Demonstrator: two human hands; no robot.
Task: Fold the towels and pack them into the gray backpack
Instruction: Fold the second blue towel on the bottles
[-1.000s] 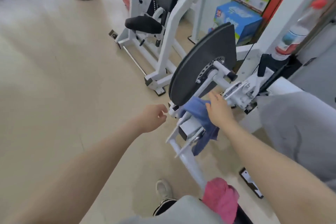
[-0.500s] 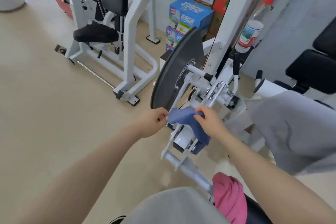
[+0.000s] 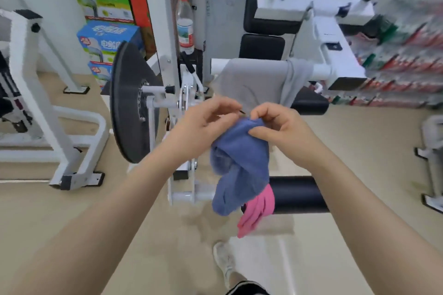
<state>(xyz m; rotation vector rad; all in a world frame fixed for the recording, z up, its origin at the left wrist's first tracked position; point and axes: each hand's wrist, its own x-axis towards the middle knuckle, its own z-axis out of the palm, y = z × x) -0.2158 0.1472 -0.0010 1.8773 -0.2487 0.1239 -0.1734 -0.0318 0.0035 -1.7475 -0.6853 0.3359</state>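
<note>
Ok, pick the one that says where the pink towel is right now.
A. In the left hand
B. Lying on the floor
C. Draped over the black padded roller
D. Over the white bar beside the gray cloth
C: the pink towel hangs over the black padded roller, partly behind the blue towel that the right hand holds.

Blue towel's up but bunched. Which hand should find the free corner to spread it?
Left. The right hand already pinches the blue towel at its top edge; the left hand sits beside it, seemingly holding nothing.
</note>
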